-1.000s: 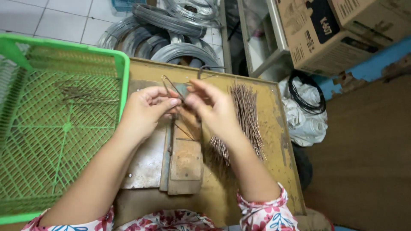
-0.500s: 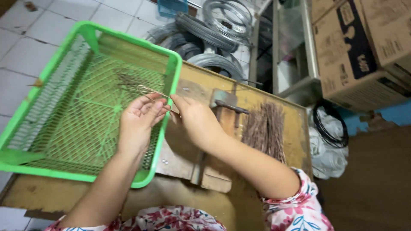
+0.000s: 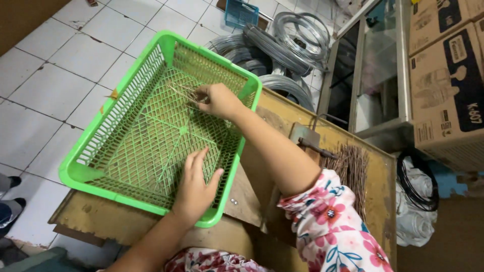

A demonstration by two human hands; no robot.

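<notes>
A green plastic mesh basket [image 3: 126,95] sits on the left end of a worn wooden bench [image 3: 383,171]. My right hand [image 3: 218,99] reaches across into the basket's far side, its fingers pinched on a few thin brown wire pieces [image 3: 185,92] that lie against the mesh. My left hand [image 3: 195,187] rests flat inside the basket near its front rim, fingers spread and holding nothing. A bundle of rusty wire pieces [image 3: 353,168] lies on the bench to the right of my arm, beside a metal jig [image 3: 308,141].
Coils of grey wire [image 3: 282,48] lie on the tiled floor beyond the bench, with a small blue basket [image 3: 241,12] behind them. A glass cabinet [image 3: 375,65] and cardboard boxes [image 3: 448,85] stand at right. Another person's shoes [image 3: 10,201] show at far left.
Both hands left the jig and moved left. My right hand carried the wire pieces into the basket's far side. My left hand let go and settled flat on the basket floor.
</notes>
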